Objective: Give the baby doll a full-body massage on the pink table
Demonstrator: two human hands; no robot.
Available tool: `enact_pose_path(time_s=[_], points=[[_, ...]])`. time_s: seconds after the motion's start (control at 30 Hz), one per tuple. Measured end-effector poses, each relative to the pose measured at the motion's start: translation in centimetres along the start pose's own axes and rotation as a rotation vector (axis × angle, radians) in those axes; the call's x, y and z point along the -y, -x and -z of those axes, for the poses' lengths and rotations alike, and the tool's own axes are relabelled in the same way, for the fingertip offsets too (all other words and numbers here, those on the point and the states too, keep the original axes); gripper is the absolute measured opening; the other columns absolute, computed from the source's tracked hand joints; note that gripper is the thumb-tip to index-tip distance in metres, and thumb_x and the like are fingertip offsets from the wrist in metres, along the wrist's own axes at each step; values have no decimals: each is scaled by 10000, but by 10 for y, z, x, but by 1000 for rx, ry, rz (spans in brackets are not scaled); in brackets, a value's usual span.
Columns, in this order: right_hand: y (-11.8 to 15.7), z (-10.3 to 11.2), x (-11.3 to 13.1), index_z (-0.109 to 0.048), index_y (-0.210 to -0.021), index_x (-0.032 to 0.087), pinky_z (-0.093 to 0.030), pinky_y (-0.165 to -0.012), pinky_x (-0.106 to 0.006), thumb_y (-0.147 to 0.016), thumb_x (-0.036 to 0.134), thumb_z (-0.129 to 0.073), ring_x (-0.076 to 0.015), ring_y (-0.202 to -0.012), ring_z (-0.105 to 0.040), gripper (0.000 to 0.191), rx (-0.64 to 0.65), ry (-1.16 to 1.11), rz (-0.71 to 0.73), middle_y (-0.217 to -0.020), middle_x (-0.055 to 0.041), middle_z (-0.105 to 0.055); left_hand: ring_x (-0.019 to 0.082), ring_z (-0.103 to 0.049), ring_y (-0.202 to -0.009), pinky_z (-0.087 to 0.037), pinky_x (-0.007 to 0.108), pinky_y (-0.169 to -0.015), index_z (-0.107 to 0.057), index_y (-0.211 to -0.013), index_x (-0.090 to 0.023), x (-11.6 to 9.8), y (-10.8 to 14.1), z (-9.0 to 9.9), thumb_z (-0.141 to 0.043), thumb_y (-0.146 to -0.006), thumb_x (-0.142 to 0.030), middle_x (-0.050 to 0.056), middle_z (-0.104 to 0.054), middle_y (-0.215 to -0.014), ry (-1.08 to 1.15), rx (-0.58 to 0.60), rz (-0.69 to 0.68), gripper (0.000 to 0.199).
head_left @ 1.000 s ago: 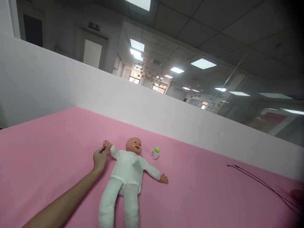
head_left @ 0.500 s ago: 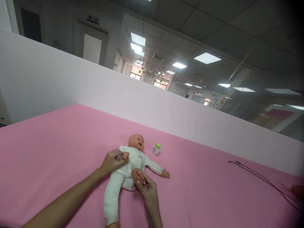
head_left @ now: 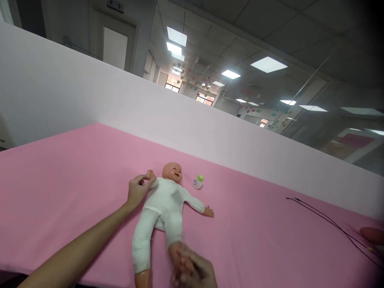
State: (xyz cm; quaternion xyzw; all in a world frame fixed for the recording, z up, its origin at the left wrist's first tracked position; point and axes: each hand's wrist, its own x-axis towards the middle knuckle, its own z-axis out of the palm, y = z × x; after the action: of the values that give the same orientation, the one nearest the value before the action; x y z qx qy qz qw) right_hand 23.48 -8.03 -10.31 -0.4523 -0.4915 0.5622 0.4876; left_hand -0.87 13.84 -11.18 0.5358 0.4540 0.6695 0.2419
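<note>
A baby doll (head_left: 166, 196) with a white cloth body lies on its back on a pink-covered table (head_left: 258, 232), head toward the far wall. My left hand (head_left: 138, 189) pinches the doll's arm close to its small hand, raised beside the head. At the near edge, my right hand (head_left: 196, 268) is closed around the doll's foot, on the leg that lies stretched out; motion blurs these fingers. The doll's other arm rests spread on the cloth, and its other leg lies straight. A small bottle (head_left: 198, 182) with a green cap stands beside the head.
A low white wall (head_left: 180, 124) borders the far side of the table, with glass above it. Thin black cords (head_left: 327, 220) lie at the right, near an orange-red rounded object (head_left: 372, 235) at the edge of view.
My left hand has moved the doll's arm from its chest up and out beside the head. My right hand has drawn the bent leg down, straightening it toward me.
</note>
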Motion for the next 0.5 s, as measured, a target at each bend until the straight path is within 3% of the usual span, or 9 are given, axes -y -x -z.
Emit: enact_pose_path(time_s=[0.1,0.2,0.3,0.4,0.5], points=[[-45,-11,8,-795,-1166,204,-584,-696,-359,-689,542,-929,-212,-647,-665,600,-110,12,95,-770,-58,-725,140,-580,-654,-424,265,-626,-772,-908,-205,-3,12,-2,-733,-903,-368,22,-719,-798,-138,323,-352,168],[-74,-24,24,-769,-1221,164,-585,-742,-346,-718,517,-925,-205,-691,-666,634,-183,11,121,-750,-55,-723,144,-608,-665,-425,270,-624,-789,-986,-216,-3,15,0,-708,-930,-359,30,-743,-819,-212,423,-461,174],[-68,-28,34,-739,-1263,146,-598,-741,-366,-734,527,-916,-224,-699,-686,676,-186,-14,121,-753,-71,-736,142,-582,-650,-428,275,-642,-785,-940,-222,-1,9,2,-718,-933,-405,21,-732,-797,-190,360,-346,195],[-29,-18,28,-762,-1191,178,-600,-679,-380,-714,525,-933,-235,-663,-695,614,-170,-55,106,-893,-122,-771,128,-493,-585,-406,278,-604,-748,-900,-203,1,-1,5,-717,-918,-484,14,-701,-790,-120,158,-124,283],[16,2,9,-792,-1043,248,-609,-633,-444,-585,553,-991,-243,-616,-698,585,-104,-134,-10,-1288,-172,-708,140,-484,-564,-401,285,-596,-679,-1293,-212,3,-10,12,-618,-960,-559,-2,-674,-800,-176,5,39,485]])
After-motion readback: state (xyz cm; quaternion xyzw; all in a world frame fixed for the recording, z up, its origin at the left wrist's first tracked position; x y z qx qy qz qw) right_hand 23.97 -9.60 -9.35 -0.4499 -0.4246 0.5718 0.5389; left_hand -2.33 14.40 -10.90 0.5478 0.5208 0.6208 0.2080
